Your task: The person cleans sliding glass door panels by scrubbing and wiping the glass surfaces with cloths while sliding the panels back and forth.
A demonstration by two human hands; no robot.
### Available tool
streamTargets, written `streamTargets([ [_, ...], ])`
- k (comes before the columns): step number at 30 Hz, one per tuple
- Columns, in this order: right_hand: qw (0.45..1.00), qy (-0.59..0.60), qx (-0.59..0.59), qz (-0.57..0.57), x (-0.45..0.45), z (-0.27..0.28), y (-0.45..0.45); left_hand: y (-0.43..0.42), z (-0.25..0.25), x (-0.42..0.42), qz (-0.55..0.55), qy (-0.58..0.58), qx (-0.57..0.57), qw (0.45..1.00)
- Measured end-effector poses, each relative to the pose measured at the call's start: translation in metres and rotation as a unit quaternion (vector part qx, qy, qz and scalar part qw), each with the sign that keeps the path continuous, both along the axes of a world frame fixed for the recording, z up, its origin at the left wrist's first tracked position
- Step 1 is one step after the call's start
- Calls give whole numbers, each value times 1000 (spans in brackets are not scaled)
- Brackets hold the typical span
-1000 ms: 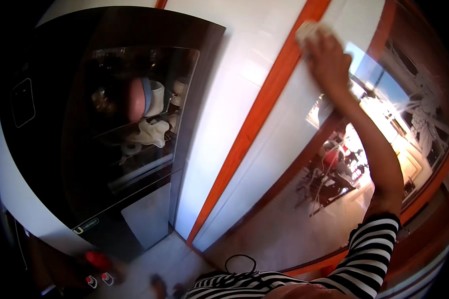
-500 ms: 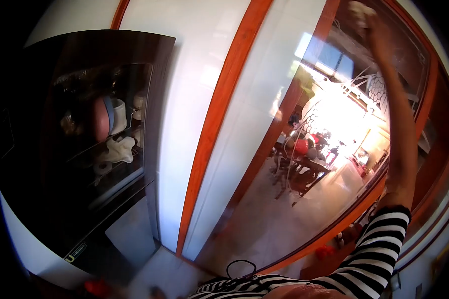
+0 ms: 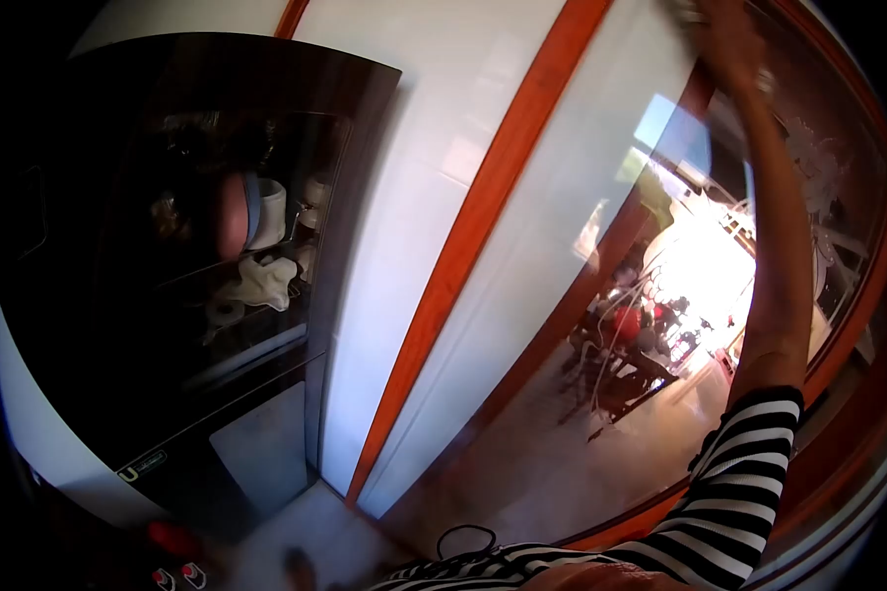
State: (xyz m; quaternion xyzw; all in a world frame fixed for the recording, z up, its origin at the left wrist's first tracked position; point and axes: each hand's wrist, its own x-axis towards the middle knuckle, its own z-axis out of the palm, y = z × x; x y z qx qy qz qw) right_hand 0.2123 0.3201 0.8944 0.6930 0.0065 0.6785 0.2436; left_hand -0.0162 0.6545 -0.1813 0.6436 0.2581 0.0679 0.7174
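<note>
My right arm, in a black-and-white striped sleeve (image 3: 744,473), stretches up in front of a large wood-framed glass pane (image 3: 552,453). At the top of the view my right hand (image 3: 731,41) is smeared by motion near the pane's upper left side. A pale crumpled cloth (image 3: 690,14) shows at its fingers, partly cut off by the image edge. Whether the cloth touches the glass cannot be made out. White streaks mark the pane, and a bright room with furniture shows in it. My left hand is out of view.
To the left stands a dark glass-fronted cabinet (image 3: 365,128) with bowls, a white cup (image 3: 269,217) and a white star-shaped dish (image 3: 266,281). An orange-brown wooden post (image 3: 483,217) runs between white panels. Red-and-white shoes (image 3: 193,575) lie at the lower left.
My right hand with the cloth has swept left across the top of the pane. The view has shifted, so the cabinet and post appear further right.
</note>
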Motion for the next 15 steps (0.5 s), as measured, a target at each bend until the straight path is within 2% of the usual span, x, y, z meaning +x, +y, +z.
streamTargets([
  [2,981,98,-170,8,48,-51,-5,1,-1,3,1,0,4,1000],
  [3,948,51,-306,67,74,-83,-8,0,-2,6,-2,1,4,1000],
  [4,959,73,-271,-46,53,-132,19,-1,-3,9,-3,3,4,1000],
  [5,938,4,-347,3,59,-150,9,-4,-2,10,-9,7,4,1000],
  [7,929,55,-362,56,56,-140,4,-9,1,15,-19,17,4,1000],
  [9,935,89,-342,-4,46,-113,4,-15,3,17,-27,20,7,999],
  [10,941,23,-337,-40,50,-93,0,-15,4,19,-35,27,11,999],
  [11,948,22,-298,-107,32,-72,6,-17,6,22,-40,28,14,999],
  [12,971,48,-224,-63,16,-51,14,-19,9,26,-43,29,16,999],
  [13,975,14,-194,-106,-6,-39,22,-23,10,31,-50,29,16,998],
  [15,963,-73,-154,-211,-8,45,-27,-28,13,44,-69,31,20,997],
])
